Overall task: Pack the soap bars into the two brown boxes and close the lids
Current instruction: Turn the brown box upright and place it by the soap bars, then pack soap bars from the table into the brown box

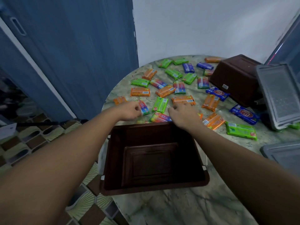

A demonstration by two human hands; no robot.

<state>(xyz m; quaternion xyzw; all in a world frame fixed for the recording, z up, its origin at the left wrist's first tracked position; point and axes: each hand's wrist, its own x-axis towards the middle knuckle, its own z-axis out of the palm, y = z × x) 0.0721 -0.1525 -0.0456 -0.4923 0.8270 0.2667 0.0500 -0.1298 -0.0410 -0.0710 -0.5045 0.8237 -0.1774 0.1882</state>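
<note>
An open brown box [154, 158] sits at the near edge of the round marble bench [178, 207], and nothing is inside it. Just past its far rim, both hands reach out over the soap bars. The left hand [129, 110] has its fingers curled and pinches the near end of a rainbow soap bar [144, 108] that lies on the bench. The right hand [183, 113] is curled too, with its fingertips down among the bars, close to an orange soap bar [183, 99]; I cannot tell if it holds one. Another rainbow bar [159, 117] lies between the two hands, right by the box rim. Many more bars in green, orange, blue and rainbow wrappers are spread all over the far half of the bench. A second brown box [235, 78] lies upside down at the far right, with a blue soap bar [217, 93] just beside it. A grey lid [279, 96] leans at the right edge, and another grey lid [284, 153] sits nearer on the right. A blue door [65, 54] stands on the far left.
</note>
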